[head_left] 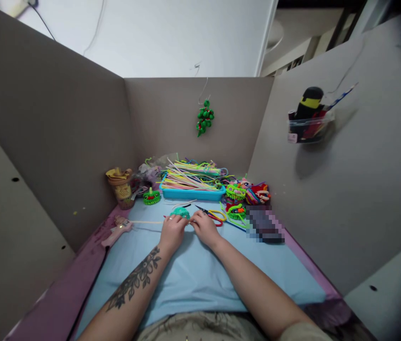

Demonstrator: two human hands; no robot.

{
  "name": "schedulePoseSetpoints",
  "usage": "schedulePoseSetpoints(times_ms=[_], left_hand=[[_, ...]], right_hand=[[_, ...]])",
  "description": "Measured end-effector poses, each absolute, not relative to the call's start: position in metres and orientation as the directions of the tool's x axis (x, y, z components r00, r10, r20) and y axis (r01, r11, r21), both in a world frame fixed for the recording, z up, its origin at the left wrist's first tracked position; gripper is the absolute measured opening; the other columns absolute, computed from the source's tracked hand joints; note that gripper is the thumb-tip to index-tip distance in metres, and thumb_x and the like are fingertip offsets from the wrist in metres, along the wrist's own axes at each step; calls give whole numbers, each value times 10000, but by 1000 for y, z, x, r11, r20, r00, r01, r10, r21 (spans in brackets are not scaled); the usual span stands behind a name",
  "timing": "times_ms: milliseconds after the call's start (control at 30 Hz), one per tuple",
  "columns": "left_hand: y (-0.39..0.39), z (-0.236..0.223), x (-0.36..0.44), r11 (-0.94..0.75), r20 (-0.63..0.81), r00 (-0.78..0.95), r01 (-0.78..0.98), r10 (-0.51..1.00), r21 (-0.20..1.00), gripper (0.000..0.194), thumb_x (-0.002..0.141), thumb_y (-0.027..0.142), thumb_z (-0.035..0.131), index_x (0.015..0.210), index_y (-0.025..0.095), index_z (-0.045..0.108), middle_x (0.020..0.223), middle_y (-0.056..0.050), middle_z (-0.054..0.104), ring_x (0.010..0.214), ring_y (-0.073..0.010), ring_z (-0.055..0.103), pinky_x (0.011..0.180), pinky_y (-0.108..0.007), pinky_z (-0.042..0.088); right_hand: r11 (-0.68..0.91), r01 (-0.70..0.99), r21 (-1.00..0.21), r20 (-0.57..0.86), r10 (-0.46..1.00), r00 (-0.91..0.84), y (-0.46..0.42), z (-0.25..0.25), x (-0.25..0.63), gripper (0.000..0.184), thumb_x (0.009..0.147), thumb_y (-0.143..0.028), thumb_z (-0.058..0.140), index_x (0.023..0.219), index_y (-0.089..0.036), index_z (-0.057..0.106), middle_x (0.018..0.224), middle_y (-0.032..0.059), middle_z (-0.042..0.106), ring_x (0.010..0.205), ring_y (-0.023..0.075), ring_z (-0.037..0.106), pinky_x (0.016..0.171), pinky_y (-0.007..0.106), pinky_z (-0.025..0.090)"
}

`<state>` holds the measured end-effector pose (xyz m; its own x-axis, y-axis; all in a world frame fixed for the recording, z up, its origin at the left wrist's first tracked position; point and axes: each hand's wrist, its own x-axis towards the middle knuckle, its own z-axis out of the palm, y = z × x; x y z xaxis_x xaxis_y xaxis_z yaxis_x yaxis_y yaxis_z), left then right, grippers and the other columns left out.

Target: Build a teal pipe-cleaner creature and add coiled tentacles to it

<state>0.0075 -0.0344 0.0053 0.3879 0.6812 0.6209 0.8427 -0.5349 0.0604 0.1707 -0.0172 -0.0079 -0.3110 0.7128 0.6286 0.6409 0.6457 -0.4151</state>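
Note:
My left hand (172, 231) is closed on a teal fuzzy pipe-cleaner piece (180, 212), which shows just above the fingers. Right beside it, my right hand (204, 227) has its fingertips pinched together at the piece's lower right side; what lies between them is too small to make out. A pair of scissors (218, 217) with yellow and red handles rests just past my right hand, black blades pointing up and left. Loose pipe cleaner pieces (184, 205) lie beyond the teal piece.
Ahead stands a blue tray (193, 194) heaped with pipe cleaners. A pink glue gun (118, 233) lies left, near a brown cup (120, 189) and a green pipe-cleaner figure (151, 196). More colourful pipe-cleaner pieces (236, 192) and a blurred dark phone-like object (266, 225) are right. Grey panels (200, 142) surround the table.

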Motion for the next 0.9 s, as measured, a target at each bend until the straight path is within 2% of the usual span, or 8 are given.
schedulePoseSetpoints(times_ms=[233, 333, 400, 500, 567, 633, 733, 900], left_hand=[[-35, 5, 9, -527, 634, 357, 845, 686, 95, 167, 868, 202, 482, 803, 213, 636, 767, -44, 619, 786, -202, 553, 703, -319, 356], [-34, 5, 10, -543, 640, 338, 827, 689, 148, 175, 874, 206, 472, 799, 207, 630, 755, -40, 622, 776, -196, 559, 695, -311, 364], [-34, 5, 12, -559, 645, 321, 804, 694, 201, 173, 878, 216, 471, 805, 201, 628, 763, -39, 628, 778, -189, 563, 694, -304, 373], [-35, 4, 16, -576, 653, 294, 773, 698, 267, 177, 885, 237, 469, 824, 193, 629, 774, -40, 632, 789, -182, 566, 712, -299, 390], [-35, 3, 18, -577, 657, 279, 764, 700, 290, 192, 891, 245, 458, 831, 192, 633, 776, -43, 633, 804, -181, 568, 731, -302, 399], [-34, 2, 19, -577, 657, 275, 761, 702, 298, 198, 894, 248, 454, 843, 195, 637, 782, -45, 636, 814, -180, 569, 746, -307, 407], [-33, 0, 17, -579, 660, 265, 752, 703, 315, 191, 891, 259, 460, 887, 199, 641, 817, -51, 648, 825, -183, 573, 756, -316, 419], [-31, 1, 10, -575, 684, 203, 729, 701, 372, 180, 888, 257, 459, 896, 196, 628, 861, -60, 655, 839, -188, 583, 772, -329, 434]], right_hand=[[619, 635, -463, 606, 744, -283, -14, -10, 169, 134, 808, -95, 493, 809, -197, 580, 897, 51, 547, 833, 189, 514, 728, 307, 416], [605, 532, -593, 611, 768, -192, -11, -11, 167, 119, 780, -110, 493, 728, -193, 560, 817, 36, 537, 803, 181, 511, 731, 309, 416], [554, 403, -728, 565, 818, -105, -9, -10, 164, 93, 748, -153, 517, 666, -191, 541, 737, 13, 522, 740, 166, 500, 682, 291, 418], [300, 52, -953, 299, 954, -17, -9, -9, 155, 113, 701, -271, 560, 642, -192, 505, 582, -41, 442, 529, 110, 405, 474, 222, 342], [68, -197, -978, 80, 995, -56, -11, -8, 150, 188, 652, -335, 600, 642, -196, 475, 514, -74, 375, 433, 74, 302, 385, 194, 230], [-56, -336, -940, -22, 994, -103, -14, -7, 146, 254, 595, -360, 651, 637, -196, 462, 493, -88, 358, 400, 52, 254, 358, 183, 165], [-25, -359, -933, 4, 997, -80, -16, -7, 145, 292, 565, -377, 697, 644, -185, 491, 488, -92, 369, 391, 37, 247, 349, 172, 145], [53, -258, -965, 59, 998, -14, -11, -11, 150, 267, 631, -398, 656, 741, -179, 550, 508, -86, 409, 381, 44, 258, 353, 180, 173]])
